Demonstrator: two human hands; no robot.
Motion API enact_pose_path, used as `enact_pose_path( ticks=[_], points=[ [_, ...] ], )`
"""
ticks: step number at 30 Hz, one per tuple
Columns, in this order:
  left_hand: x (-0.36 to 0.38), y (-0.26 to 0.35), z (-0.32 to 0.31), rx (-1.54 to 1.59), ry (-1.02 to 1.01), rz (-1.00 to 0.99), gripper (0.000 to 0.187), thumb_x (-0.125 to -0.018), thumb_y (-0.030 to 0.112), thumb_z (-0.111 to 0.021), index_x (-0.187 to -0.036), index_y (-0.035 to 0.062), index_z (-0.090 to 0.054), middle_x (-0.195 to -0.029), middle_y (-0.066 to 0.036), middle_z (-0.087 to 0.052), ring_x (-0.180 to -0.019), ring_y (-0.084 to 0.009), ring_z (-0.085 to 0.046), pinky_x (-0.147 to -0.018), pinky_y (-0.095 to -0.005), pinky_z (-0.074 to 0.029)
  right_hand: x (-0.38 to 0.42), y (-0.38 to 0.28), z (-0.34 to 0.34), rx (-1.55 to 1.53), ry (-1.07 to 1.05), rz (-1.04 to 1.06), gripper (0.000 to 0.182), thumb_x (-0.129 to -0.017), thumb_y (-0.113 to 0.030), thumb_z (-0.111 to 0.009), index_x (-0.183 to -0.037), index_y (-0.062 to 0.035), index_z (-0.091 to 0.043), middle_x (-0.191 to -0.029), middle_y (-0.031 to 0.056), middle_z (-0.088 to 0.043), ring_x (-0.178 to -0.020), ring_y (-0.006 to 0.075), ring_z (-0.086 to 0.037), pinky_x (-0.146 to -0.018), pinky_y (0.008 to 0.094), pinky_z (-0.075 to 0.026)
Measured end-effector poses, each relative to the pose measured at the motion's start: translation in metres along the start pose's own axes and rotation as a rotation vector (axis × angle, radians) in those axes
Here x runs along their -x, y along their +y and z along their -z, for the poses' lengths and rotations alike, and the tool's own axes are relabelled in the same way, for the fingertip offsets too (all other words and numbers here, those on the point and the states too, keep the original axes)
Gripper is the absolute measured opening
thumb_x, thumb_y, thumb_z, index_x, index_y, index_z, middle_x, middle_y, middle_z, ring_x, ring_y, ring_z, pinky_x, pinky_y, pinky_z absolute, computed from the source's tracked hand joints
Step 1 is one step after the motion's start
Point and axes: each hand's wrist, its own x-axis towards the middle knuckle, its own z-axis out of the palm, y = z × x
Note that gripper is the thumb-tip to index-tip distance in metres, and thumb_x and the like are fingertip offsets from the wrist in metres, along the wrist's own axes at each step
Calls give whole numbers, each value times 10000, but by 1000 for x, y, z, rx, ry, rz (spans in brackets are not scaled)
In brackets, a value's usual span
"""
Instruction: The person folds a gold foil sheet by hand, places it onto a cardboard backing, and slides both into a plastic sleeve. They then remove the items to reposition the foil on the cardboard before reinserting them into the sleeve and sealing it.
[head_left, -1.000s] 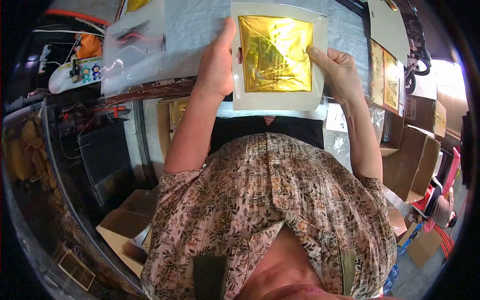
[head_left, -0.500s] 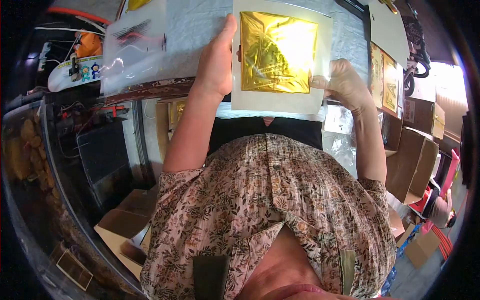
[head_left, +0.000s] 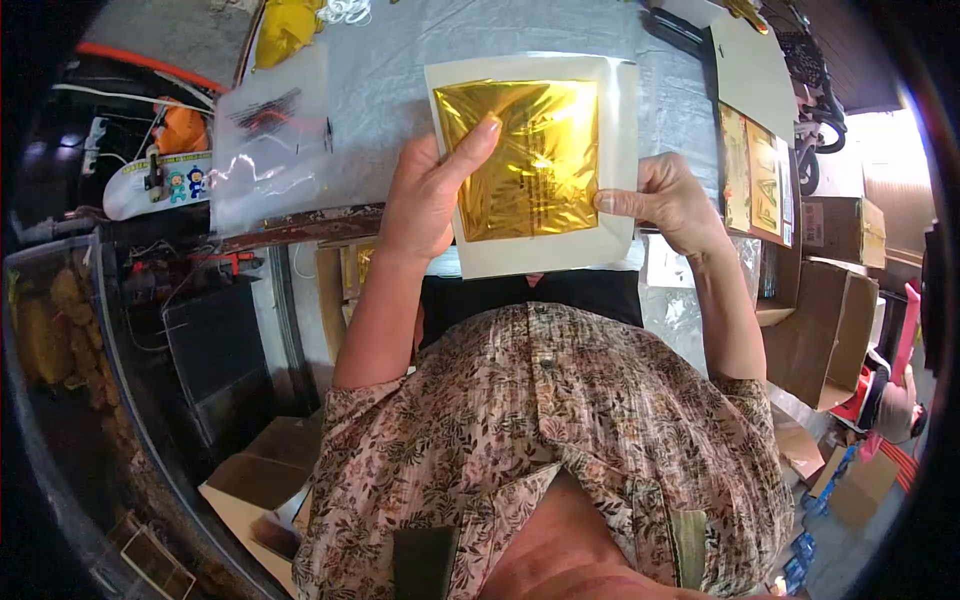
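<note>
A white sheet (head_left: pixel 545 252) with a square of shiny gold foil (head_left: pixel 540 165) on its face is held up over the near edge of the table. My left hand (head_left: pixel 435 190) grips its left side, the thumb lying across the foil. On the right side, my right hand (head_left: pixel 660 205) pinches the sheet, its thumb at the foil's lower right edge and its fingers partly hidden behind. The foil looks creased and reflects bright light.
The table (head_left: pixel 390 60) has a pale cloth-like cover. A clear plastic sheet (head_left: pixel 270 190) lies left, and gold-printed pieces (head_left: pixel 755 180) lie right. Cardboard boxes (head_left: pixel 825 330) stand at the right. Another person (head_left: pixel 900 405) is at the far right.
The sheet has moved down and slightly left, and tilts differently. My left thumb has moved from the sheet's left edge onto the foil. My right hand has also come slightly lower.
</note>
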Motion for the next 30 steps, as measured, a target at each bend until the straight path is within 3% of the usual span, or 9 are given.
enact_pose_path(
  ticks=[5,8,9,12,13,15,16,22,30],
  points=[
    [0,3,8,8,82,20,272,-1009,200,-684,-1224,35,-708,-1176,-38,-725,-1050,-115,-664,-932,-304,-522,6,-6,3,-20,46,8,269,-931,-239,-781,-1022,14,-782,-822,72,-763,-625,88,-650,-590,249,-531],
    [-7,1,7,-32,212,34,319,-994,217,-698,-1245,21,-693,-1167,-50,-725,-1053,-131,-671,-950,-308,-517,-6,-2,3,85,495,340,389,-984,-311,-713,-1184,23,-729,-993,114,-774,-880,140,-721,-809,282,-569],
    [-12,-2,14,-47,210,32,340,-992,229,-700,-1254,12,-680,-1179,-57,-717,-1062,-136,-668,-956,-308,-516,-11,-3,4,181,564,436,539,-970,-336,-729,-1340,44,-631,-1152,137,-749,-1045,191,-709,-951,325,-545],
    [-20,-7,15,-42,195,32,381,-990,248,-701,-1272,-5,-656,-1208,-70,-700,-1082,-147,-662,-962,-310,-516,-35,3,1,243,521,536,772,-917,-365,-784,-1481,64,-478,-1262,220,-687,-1086,232,-699,-987,358,-540],
    [-21,-6,13,-25,181,16,400,-990,255,-701,-1281,-13,-644,-1224,-76,-690,-1092,-154,-659,-964,-311,-516,-34,6,1,235,529,526,772,-917,-365,-784,-1481,64,-478,-1262,220,-687,-1086,232,-699,-987,358,-540],
    [-22,-6,12,-43,155,16,412,-995,254,-696,-1298,-16,-631,-1238,-74,-684,-1102,-157,-656,-966,-311,-515,-33,-5,-5,-108,150,124,742,-888,-341,-811,-1421,93,-532,-1253,252,-679,-1097,232,-699,-936,351,-565],
    [-23,-4,11,-53,132,-3,423,-999,253,-691,-1316,-18,-617,-1252,-73,-677,-1111,-161,-652,-969,-311,-514,-40,-1,-5,-228,58,119,604,-845,-260,-852,-1290,89,-640,-1152,231,-725,-991,225,-738,-843,338,-600],
    [-27,-7,23,-104,100,47,422,-1017,241,-672,-1347,-10,-595,-1263,-78,-675,-1133,-173,-653,-994,-320,-512,-46,-2,-12,-313,57,58,291,-811,-122,-869,-1035,28,-759,-909,164,-772,-745,207,-763,-735,320,-631],
    [-42,-15,34,27,59,60,409,-1031,242,-659,-1351,-3,-591,-1283,-81,-667,-1163,-184,-642,-1009,-341,-516,-63,2,-3,-263,81,145,252,-825,-120,-860,-1011,20,-762,-930,168,-769,-752,203,-767,-706,313,-647]
  ],
)
